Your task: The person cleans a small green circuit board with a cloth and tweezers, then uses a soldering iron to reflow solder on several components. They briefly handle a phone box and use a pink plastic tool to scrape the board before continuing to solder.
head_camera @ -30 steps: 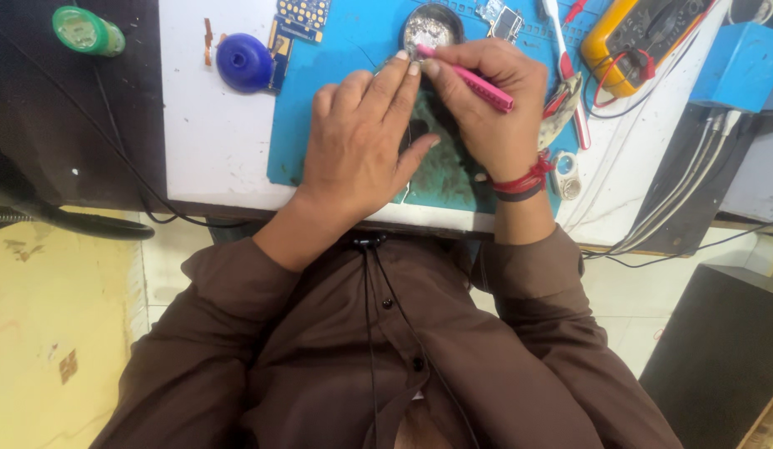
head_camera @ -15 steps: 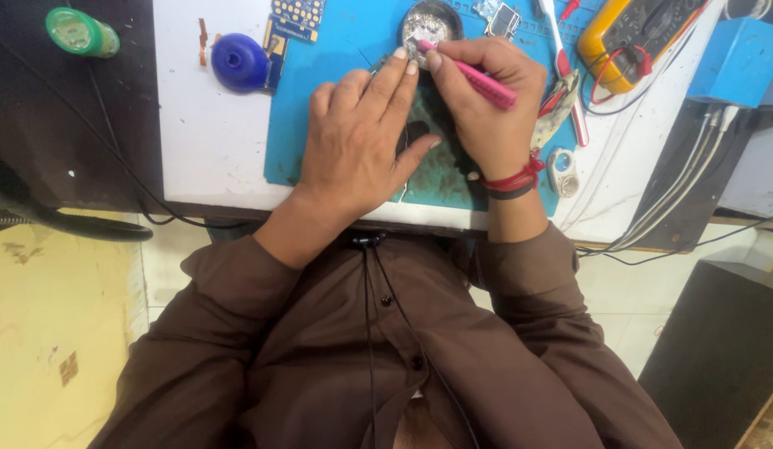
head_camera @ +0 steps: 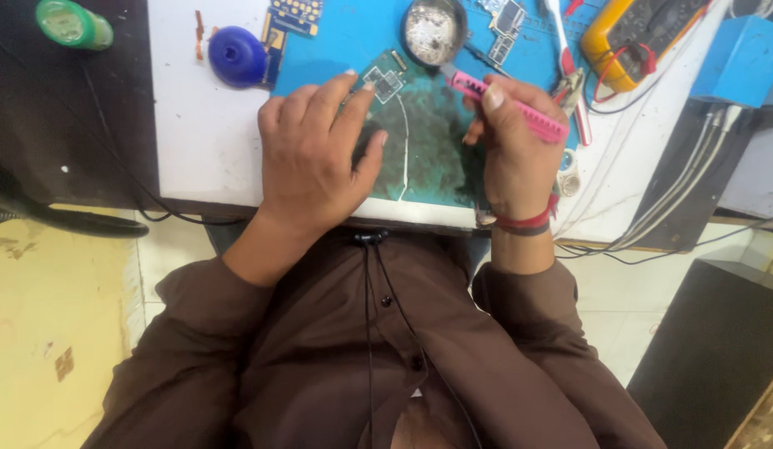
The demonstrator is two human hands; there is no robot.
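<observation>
Near edge: white tabletop (head_camera: 203,141) ends just above the person's brown-sleeved chest; both forearms cross that edge. Blue work mat (head_camera: 353,33) covers the table's middle, its worn dark patch between the two hands. Bare white strip left of the mat is the only free room; right side is crowded.

Left hand (head_camera: 316,158): palm down on the mat, fingers slightly spread and extended, fingertips pressing a small green circuit board (head_camera: 385,76) flat.

Right hand (head_camera: 515,154): fingers closed round a pink tool (head_camera: 507,104), thumb on top, tip angled up-left toward the round metal dish (head_camera: 434,32), just beside the board. Red band at the wrist.

Farther: blue round cap (head_camera: 237,56) left of mat, green bottle (head_camera: 70,23) on the dark surface, yellow multimeter (head_camera: 640,33) and cutters (head_camera: 569,75) far right, cables running off the right edge.
</observation>
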